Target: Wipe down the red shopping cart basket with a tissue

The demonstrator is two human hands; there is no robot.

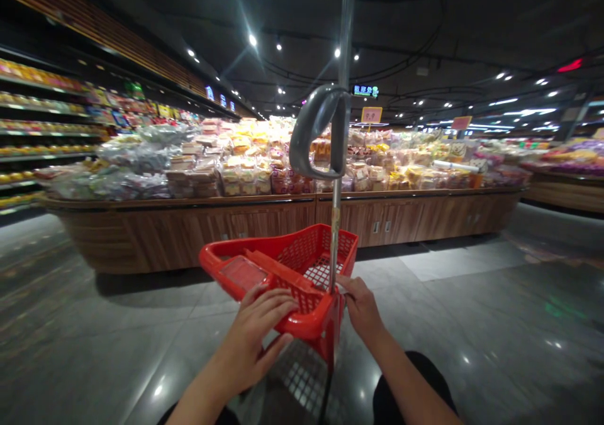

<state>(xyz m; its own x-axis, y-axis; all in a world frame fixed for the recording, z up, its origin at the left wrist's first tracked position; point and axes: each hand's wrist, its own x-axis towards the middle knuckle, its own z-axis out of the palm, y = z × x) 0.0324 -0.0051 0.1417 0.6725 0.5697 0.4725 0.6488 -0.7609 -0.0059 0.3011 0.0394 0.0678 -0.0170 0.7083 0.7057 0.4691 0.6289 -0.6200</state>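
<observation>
A red plastic shopping basket (278,261) with lattice walls hangs tilted above the floor in front of me; its inside shows no goods. A metal pole (336,236) rises at its near right corner, with a grey loop handle (302,136) higher up. My left hand (262,331) lies over the near rim, fingers bent across it and thumb below. At the near right corner, my right hand (361,305) grips the basket's edge beside the pole's foot, its index finger reaching toward the pole. Its other fingertips are partly hidden.
Across the aisle runs a long wooden display counter (283,214) piled with packaged food (245,167). Stocked shelves (42,123) line the left side. Another display (566,167) stands at the right. My dark-clothed knees (415,375) show low down above the shiny grey floor (453,331).
</observation>
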